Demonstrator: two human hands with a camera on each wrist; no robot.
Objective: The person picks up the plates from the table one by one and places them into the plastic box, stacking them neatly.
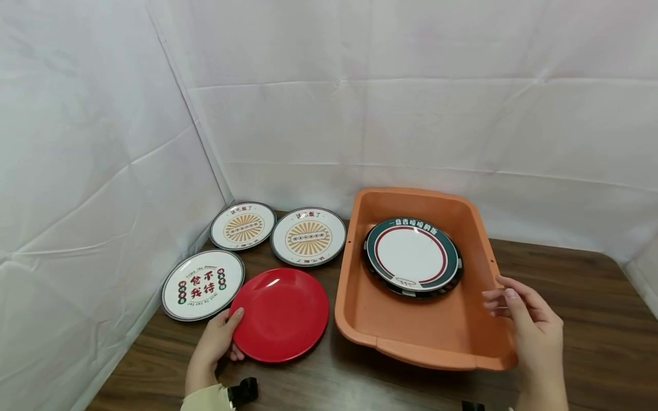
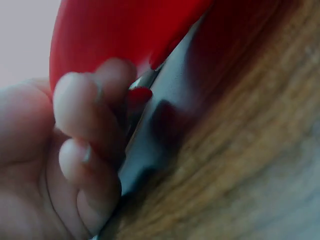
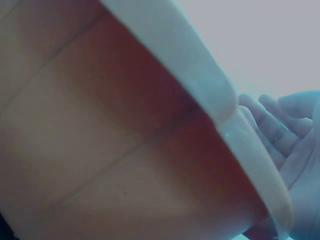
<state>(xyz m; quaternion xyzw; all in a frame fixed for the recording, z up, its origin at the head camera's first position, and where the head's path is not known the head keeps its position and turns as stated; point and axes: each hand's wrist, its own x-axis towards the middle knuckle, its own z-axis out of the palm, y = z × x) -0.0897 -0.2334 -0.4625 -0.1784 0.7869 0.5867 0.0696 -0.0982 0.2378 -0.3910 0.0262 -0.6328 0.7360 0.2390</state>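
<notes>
My left hand grips a round red plate at its left edge, thumb on top and fingers curled beneath. Close up, the left wrist view shows the plate's red underside tilted above the wooden table. My right hand hovers by the right rim of an orange plastic basin, its fingers loosely bent around nothing. Inside the basin, a white plate with a dark green rim lies on top of a black-patterned plate, which it mostly hides.
Left of the basin, two white plates with golden sunburst prints, a nearer one and a farther one, lie on the wooden table. A white plate with red lettering sits at the far left. White cloth hangs behind.
</notes>
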